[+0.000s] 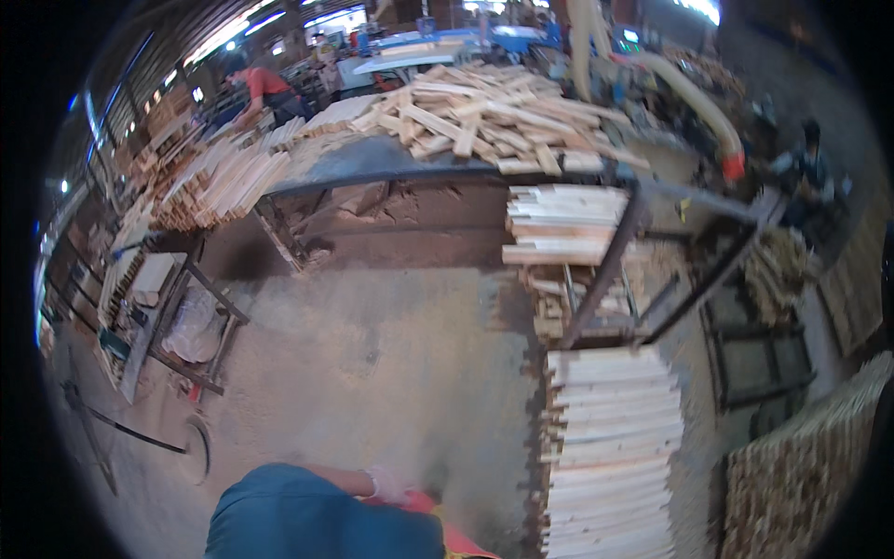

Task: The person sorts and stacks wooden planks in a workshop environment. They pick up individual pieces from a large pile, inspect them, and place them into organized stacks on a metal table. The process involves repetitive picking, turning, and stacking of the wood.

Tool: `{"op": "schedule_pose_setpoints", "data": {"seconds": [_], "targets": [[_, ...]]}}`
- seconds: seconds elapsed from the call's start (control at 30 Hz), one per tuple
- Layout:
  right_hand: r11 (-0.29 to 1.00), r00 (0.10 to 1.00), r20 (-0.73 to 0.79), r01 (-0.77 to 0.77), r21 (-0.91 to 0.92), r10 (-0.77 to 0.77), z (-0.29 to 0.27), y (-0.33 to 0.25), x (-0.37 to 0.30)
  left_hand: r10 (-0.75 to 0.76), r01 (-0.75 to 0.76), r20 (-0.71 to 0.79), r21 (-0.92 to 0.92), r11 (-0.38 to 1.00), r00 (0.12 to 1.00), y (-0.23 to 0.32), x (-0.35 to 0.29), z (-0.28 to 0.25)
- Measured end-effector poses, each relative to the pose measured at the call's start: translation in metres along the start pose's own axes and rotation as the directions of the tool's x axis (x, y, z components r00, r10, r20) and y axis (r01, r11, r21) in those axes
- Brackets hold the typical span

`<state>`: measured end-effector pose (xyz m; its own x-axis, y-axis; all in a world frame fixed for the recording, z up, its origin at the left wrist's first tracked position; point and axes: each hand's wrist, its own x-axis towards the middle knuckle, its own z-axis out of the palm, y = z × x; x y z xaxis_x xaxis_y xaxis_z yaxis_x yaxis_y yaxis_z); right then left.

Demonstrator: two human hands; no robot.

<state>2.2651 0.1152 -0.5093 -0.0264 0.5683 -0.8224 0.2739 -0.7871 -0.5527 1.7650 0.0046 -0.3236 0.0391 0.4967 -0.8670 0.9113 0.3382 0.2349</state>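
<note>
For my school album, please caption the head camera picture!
A pale-gloved hand, a row of long pale wooden strips, and a jumbled heap of wood on a dark flat table.

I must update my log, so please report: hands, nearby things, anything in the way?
Left hand at red item, grip unclear; right hand out of view. Pale wood strips rowed at right. Metal frame stands beyond them.

Red item [424, 504], yellow-edged, blurred; partly hidden, low in view

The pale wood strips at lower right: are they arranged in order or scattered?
Arranged in order: the pale wood strips lie roughly parallel, side by side.
</note>
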Motion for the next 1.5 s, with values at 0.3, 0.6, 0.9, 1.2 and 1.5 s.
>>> {"op": "schedule_pose_setpoints", "data": {"seconds": [0.3, 0.6, 0.9, 1.2, 1.5], "targets": [[0.954, 0.916, 0.267, 0.289, 0.077, -0.299, 0.164, -0.265, 0.051, -0.036, -0.046, -0.436, -0.176, 0.983, 0.899, -0.169, -0.009, -0.071], [0.968, 0.817, 0.548, 0.246, -0.053, -0.178, 0.385, -0.527, 0.108, -0.333, -0.063, -0.528, -0.598, 0.799, 0.781, -0.227, -0.006, -0.218], [0.491, 0.663, 0.720, 0.567, -0.661, 0.204, 0.538, -0.744, -0.020, -0.563, -0.219, -0.486, -0.852, 0.476, 0.668, -0.284, 0.033, -0.347], [0.427, 0.614, 0.746, 0.620, -0.658, 0.257, 0.765, -0.776, 0.024, -0.695, -0.327, -0.412, -0.908, 0.261, 0.590, -0.457, 0.022, -0.395], [0.503, 0.728, 0.666, 0.520, -0.690, 0.161, 0.874, -0.791, 0.021, -0.708, -0.302, -0.427, -0.903, 0.305, 0.563, -0.666, -0.052, -0.420]]}}
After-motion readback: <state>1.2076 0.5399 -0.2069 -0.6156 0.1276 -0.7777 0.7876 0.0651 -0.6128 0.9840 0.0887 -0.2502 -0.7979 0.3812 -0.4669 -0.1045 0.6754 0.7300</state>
